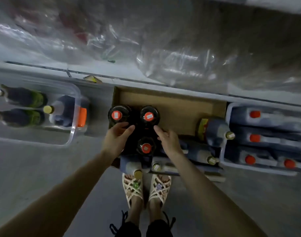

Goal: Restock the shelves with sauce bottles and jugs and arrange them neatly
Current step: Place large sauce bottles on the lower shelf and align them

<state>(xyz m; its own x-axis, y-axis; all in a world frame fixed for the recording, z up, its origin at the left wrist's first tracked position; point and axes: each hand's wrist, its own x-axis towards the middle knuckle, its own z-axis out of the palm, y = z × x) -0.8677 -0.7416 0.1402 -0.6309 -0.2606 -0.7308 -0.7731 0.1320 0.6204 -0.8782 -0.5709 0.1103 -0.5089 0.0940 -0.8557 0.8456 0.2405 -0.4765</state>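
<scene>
Three dark sauce bottles with red caps stand in the left part of an open cardboard box (172, 106) on the floor: one at the back left (117, 115), one at the back right (149, 116), one nearer me (145, 147). My left hand (116, 136) reaches in from the left, fingers loosely bent, its tips by the back left bottle. My right hand (166, 138) hovers on the right of the group, fingers relaxed. Neither hand plainly grips a bottle. Yellow-capped bottles (216, 130) lie on their sides in the box's right and near parts.
A clear plastic bin (72, 135) at the left holds green-labelled bottles lying down. A white crate (227, 151) at the right holds red-capped jugs. Crumpled clear plastic wrap (163, 48) covers the area behind the box. My sandalled feet (146, 187) stand on the grey floor.
</scene>
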